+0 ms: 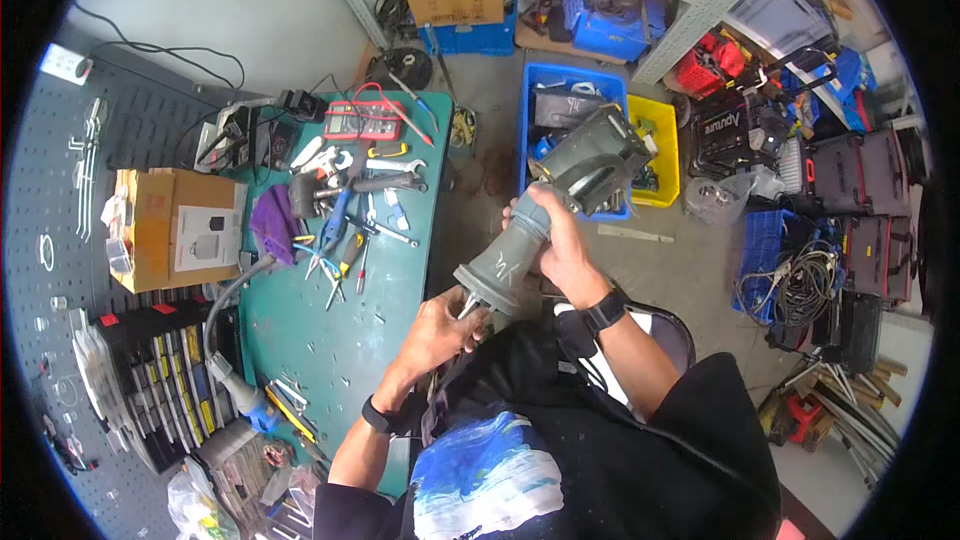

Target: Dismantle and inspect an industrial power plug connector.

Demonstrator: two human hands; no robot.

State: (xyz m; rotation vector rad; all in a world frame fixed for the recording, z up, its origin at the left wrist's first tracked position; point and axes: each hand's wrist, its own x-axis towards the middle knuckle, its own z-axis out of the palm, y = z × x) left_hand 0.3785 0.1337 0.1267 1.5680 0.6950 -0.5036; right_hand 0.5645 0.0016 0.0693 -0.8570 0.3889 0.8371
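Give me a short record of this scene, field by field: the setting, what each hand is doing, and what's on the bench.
setting: workshop seen from above, with a green workbench and metal shelving
right hand: wrapped around the neck of a grey power tool, holding it up off the bench
left hand: at the tool's lower end, pinching a thin metal part whose kind is too small to tell
bench items: red multimeter, scattered pliers and wrenches, a purple cloth, a cardboard box
floor: blue bin and yellow bin holding parts

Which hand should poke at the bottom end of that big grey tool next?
Probably the left hand: its fingers already sit at the grey tool's lower end. The right hand is wrapped around the body, holding it up.
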